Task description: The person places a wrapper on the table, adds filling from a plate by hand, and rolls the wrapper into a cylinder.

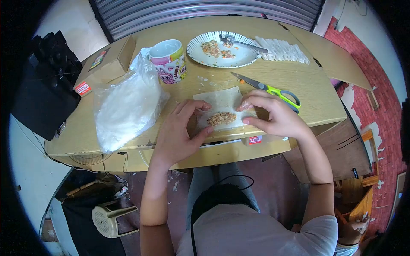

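A thin, pale spring roll wrapper (222,99) lies flat near the table's front edge. On its lower half sits an oblong mound of minced filling (221,118). My left hand (181,130) is curled at the wrapper's left side, thumb and fingers holding its edge beside the filling. Opposite it, my right hand (273,113) has its fingertips and thumb on the right edge. The fingers partly hide both side edges. Just behind my right hand rest scissors (273,90) with green-and-black handles, blades pointing left.
Behind the wrapper stands a paper plate (243,61) with leftover filling and a spoon (245,44). Rolled wraps (282,51) line up to its right. Leftward are a printed mug (170,64), a plastic bag of white contents (126,109) and a cardboard box (106,64).
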### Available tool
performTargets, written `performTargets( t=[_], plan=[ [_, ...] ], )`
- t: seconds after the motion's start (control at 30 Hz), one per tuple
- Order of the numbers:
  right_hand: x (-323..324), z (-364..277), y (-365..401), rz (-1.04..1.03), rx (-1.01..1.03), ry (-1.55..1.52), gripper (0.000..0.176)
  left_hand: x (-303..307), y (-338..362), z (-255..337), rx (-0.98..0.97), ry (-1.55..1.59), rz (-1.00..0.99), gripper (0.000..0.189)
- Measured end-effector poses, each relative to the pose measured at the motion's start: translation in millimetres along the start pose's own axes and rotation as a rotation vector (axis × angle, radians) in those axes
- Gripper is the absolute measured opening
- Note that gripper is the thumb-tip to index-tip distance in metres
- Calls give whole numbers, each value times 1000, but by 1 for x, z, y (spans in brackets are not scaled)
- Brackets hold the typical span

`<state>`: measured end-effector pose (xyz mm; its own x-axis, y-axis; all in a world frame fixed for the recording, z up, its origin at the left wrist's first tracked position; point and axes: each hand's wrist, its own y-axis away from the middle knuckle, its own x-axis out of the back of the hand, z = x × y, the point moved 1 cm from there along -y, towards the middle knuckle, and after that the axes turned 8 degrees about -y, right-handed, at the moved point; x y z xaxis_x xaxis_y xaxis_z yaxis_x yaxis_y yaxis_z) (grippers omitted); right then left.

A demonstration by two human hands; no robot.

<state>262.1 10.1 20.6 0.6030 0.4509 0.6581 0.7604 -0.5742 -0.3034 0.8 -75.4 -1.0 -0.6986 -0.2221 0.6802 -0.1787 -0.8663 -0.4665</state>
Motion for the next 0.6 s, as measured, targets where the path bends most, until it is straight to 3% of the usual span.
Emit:
performTargets(
  t=[0.53, 0.6],
  plan=[
    [-7, -7, -5, 59, 82, 26, 18, -1, -2, -1, -43, -41, 3, 34],
    [-12, -9, -10, 124, 182, -22, 15, -2, -1, -1, -63, -70, 13, 32]
  ],
)
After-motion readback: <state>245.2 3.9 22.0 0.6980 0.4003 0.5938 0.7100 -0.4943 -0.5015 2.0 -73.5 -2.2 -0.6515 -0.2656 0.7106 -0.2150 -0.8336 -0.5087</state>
